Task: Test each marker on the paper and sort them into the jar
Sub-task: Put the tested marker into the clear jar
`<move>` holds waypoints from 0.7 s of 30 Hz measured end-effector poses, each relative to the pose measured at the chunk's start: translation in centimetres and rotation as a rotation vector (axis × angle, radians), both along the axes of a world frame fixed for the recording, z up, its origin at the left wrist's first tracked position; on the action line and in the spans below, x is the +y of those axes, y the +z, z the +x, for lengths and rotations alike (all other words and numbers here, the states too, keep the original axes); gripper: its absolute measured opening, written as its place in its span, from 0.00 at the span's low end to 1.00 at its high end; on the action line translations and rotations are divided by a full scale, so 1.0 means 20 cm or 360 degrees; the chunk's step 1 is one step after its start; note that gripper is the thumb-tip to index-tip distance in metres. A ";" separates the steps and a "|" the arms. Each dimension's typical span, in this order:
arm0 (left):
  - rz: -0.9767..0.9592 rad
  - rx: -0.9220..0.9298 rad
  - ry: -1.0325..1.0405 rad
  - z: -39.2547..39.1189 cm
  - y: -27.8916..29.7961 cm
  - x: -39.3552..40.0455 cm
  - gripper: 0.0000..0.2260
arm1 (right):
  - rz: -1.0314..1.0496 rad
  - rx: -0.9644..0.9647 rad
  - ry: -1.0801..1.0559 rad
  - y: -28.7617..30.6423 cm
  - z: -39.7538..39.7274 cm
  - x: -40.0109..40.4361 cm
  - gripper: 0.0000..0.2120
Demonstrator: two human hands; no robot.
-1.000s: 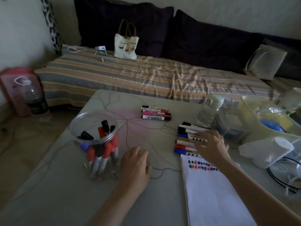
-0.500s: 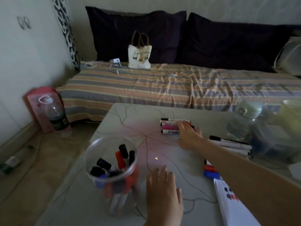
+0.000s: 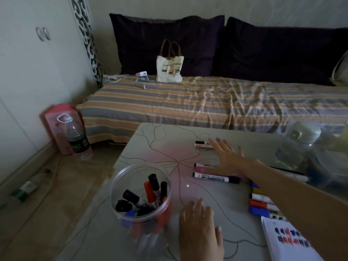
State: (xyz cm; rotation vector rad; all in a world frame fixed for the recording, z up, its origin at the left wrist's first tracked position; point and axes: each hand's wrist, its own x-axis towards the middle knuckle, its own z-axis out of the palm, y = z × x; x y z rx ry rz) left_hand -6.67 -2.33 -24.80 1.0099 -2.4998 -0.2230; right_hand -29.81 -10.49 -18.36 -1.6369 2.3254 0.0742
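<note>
I have my right hand (image 3: 228, 159) stretched out flat, fingers straight and spread, lying across the small group of markers (image 3: 214, 178) just right of the frame's centre; it grips nothing yet, and I judge it is spread like this to hold the loose pens steady or rake one toward me before I pick it up. Two of the markers lie above the fingertips, the pink one sits under my thumb, and the white one with a dark cap lies just below the hand. My left hand (image 3: 200, 230) rests palm down on the table (image 3: 143, 140) at the bottom centre, fingers relaxed and holding nothing, just beside the jar (image 3: 141, 196), probably parked there to brace me and to be ready to steady the jar. The clear jar stands lower left of centre and already holds several capped markers, black, red and blue, standing on end, so I take those as tested. A second row of markers (image 3: 260, 203) lies at the lower right, partly hidden under my right forearm. The paper (image 3: 278, 243) sits in the bottom right corner with red, blue and black test marks on it, close to the untested pens so each one needs only a short move. Next I would need to close my fingers on one pen.
</note>
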 end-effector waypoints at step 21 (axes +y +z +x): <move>0.0165 -0.0026 0.0050 0.04 0.08 0.04 0.18 | -0.0960 0.0418 0.0220 -0.16 0.34 0.60 0.19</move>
